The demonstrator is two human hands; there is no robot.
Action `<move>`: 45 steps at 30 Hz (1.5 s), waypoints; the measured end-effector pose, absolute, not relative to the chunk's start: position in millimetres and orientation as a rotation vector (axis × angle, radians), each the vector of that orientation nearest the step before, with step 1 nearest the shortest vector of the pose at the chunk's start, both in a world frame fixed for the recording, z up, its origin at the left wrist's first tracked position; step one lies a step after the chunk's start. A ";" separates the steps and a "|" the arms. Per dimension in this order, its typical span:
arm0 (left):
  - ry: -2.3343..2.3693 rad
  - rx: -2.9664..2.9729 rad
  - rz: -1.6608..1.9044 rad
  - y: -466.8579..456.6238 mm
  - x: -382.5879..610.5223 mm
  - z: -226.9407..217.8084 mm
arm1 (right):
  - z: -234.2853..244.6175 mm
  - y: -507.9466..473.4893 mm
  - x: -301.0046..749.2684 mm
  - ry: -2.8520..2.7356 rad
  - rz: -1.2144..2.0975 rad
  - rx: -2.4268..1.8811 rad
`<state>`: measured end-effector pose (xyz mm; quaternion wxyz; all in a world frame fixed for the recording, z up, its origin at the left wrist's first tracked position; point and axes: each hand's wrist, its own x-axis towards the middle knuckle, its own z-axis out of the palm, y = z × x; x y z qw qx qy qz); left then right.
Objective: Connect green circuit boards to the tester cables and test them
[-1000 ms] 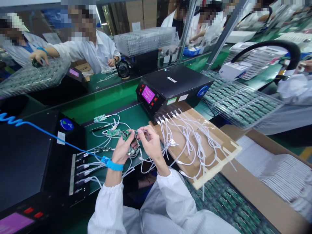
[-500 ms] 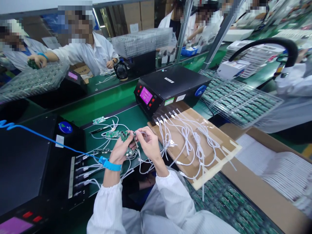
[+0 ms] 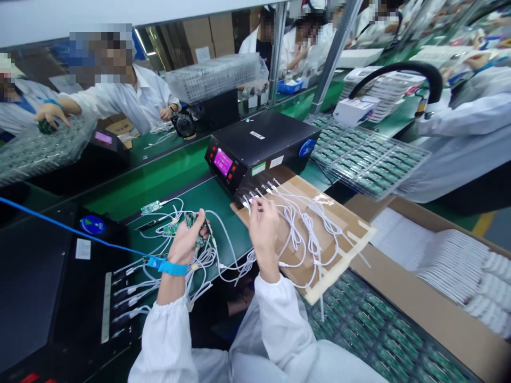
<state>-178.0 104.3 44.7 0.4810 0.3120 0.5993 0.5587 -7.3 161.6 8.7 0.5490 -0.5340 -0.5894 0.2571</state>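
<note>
My left hand [image 3: 182, 242], with a blue wrist strap [image 3: 170, 266] at the wrist, is closed around several green circuit boards [image 3: 191, 219]. White cables trail from and around these boards. My right hand [image 3: 264, 226] is up at the row of white cable plugs on the front of the black box with a pink screen [image 3: 259, 139]. Its thumb and forefinger pinch a white cable [image 3: 246, 203] near its plug; the fingertips partly hide the grip. Another green circuit board [image 3: 150, 207], with a cable attached, lies on the green table to the left.
Coiled white cables [image 3: 295, 226] lie on a taped cardboard sheet [image 3: 351, 234]. A second black box [image 3: 35, 271] stands at left, with cables plugged in. A carton [image 3: 431, 314] of white cables and trays of boards [image 3: 371, 159] lie at right. Co-workers sit across and at right.
My right hand has left the boards by my left hand and moved right and up to the plugs on the black box. My left hand keeps the boards. The view has shifted right.
</note>
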 end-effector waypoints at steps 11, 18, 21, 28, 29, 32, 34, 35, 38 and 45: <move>1.937 0.906 1.342 148.7 -209.8 36.0 | -1.2 184.8 16.0 -1.765 0.623 -1.867; 2.032 0.917 1.240 154.9 -213.1 30.8 | -5.7 190.9 17.7 -1.813 0.597 -1.817; 2.092 0.921 1.239 152.8 -212.9 32.8 | -1.7 193.3 19.5 -1.803 0.657 -1.803; 1.973 1.171 0.972 102.1 -196.8 53.0 | 2.0 190.4 22.0 -1.726 0.725 -1.752; 1.931 1.222 0.895 92.5 -193.3 56.0 | 2.1 189.0 22.1 -1.729 0.726 -1.756; 1.890 1.316 0.761 70.3 -185.0 61.7 | 2.7 184.9 23.5 -1.717 0.728 -1.786; 1.881 1.312 0.715 62.7 -181.4 62.6 | 2.6 183.5 25.6 -1.708 0.720 -1.782; 1.870 1.299 0.699 60.8 -179.9 62.3 | 2.4 183.4 26.6 -1.711 0.718 -1.770; 1.825 1.268 0.696 60.0 -175.3 60.6 | 0.9 185.1 28.7 -1.728 0.723 -1.741; 1.766 1.263 0.627 62.2 -169.2 56.9 | -4.2 188.8 29.0 -1.717 0.710 -1.724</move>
